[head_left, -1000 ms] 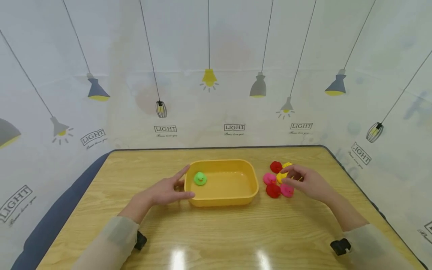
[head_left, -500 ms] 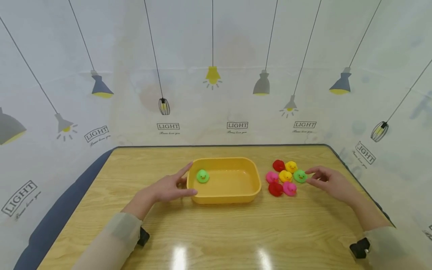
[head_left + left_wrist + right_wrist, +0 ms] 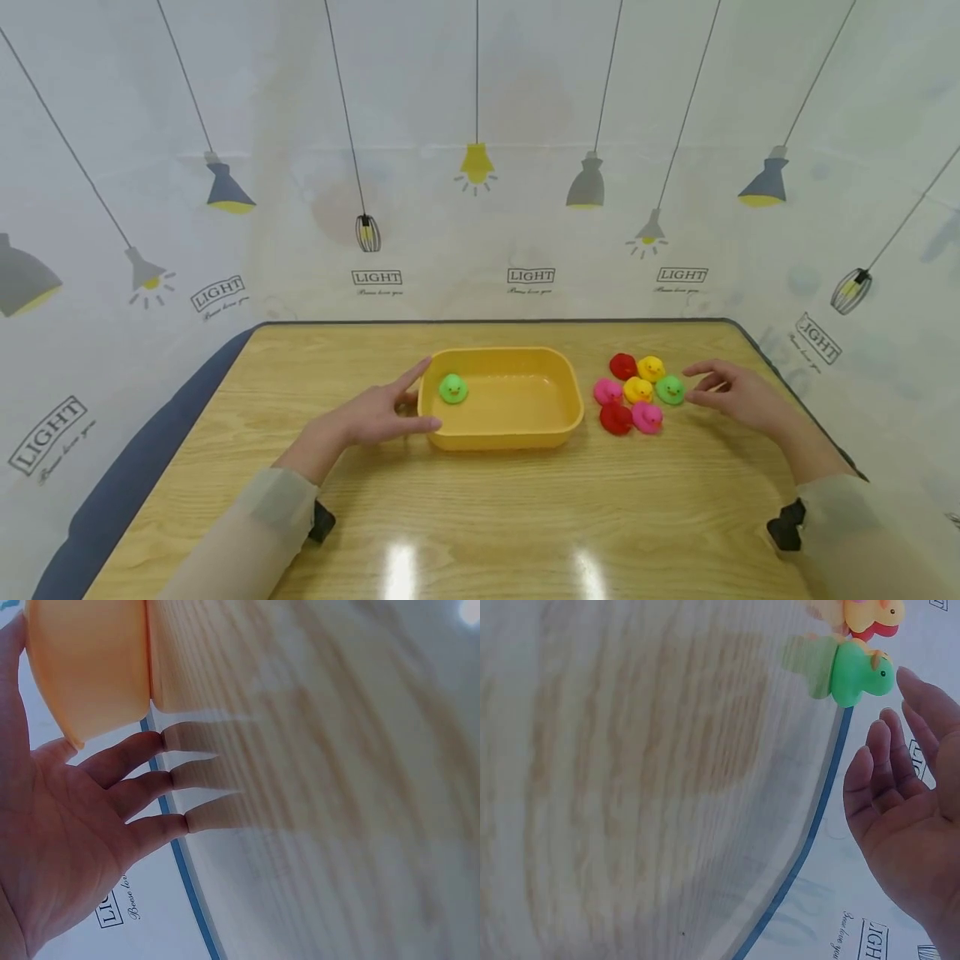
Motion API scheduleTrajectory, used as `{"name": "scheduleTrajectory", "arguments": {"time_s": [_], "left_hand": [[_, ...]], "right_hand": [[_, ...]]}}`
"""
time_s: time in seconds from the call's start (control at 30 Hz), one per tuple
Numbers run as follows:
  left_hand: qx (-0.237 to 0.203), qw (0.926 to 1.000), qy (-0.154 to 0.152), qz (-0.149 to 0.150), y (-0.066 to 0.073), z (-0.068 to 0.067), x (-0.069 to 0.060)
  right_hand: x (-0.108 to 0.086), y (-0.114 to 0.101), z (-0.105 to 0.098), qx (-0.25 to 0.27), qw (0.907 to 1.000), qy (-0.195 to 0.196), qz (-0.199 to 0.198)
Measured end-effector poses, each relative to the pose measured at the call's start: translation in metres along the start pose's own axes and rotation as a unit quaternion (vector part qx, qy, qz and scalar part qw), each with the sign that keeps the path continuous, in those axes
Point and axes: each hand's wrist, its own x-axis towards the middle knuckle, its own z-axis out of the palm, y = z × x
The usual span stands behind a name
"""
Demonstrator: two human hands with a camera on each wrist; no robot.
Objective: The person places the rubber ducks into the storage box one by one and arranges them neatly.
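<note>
The left hand (image 3: 375,414) rests at the left end of a yellow tray (image 3: 502,441), its thumb and a finger on the rim; in the left wrist view the hand (image 3: 82,817) has its fingers spread beside the tray (image 3: 94,675). Inside the tray, at the left, sits a green duck (image 3: 453,388). The right hand (image 3: 742,398) is just right of another green duck (image 3: 670,390), fingers loosely bent and holding nothing. The right wrist view shows this hand (image 3: 907,795) apart from that duck (image 3: 855,673).
Grouped right of the tray are red ducks (image 3: 623,366) (image 3: 616,419), yellow ducks (image 3: 651,368) (image 3: 638,390) and pink ducks (image 3: 608,392) (image 3: 647,417). A patterned cloth (image 3: 450,233) stands behind the wooden table (image 3: 480,517).
The right hand has moved from above the ducks to their right side, uncovering the green duck there. The left hand stays at the tray. The head view has shifted slightly.
</note>
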Motion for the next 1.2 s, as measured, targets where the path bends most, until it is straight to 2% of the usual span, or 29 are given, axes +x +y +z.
{"name": "scheduleTrajectory", "arguments": {"time_s": [0.47,0.93,1.2], "left_hand": [[-0.002,1.0000,-0.001,-0.003,0.000,0.000,0.000],[-0.006,1.0000,0.001,-0.002,-0.001,0.000,-0.001],[-0.005,1.0000,0.001,-0.002,0.001,0.000,-0.001]], "right_hand": [[0.019,0.009,0.009,-0.002,0.9998,-0.015,0.014],[0.023,0.009,0.015,0.010,0.9995,-0.021,0.023],[0.020,0.006,0.013,-0.008,0.9996,-0.008,0.027]]}}
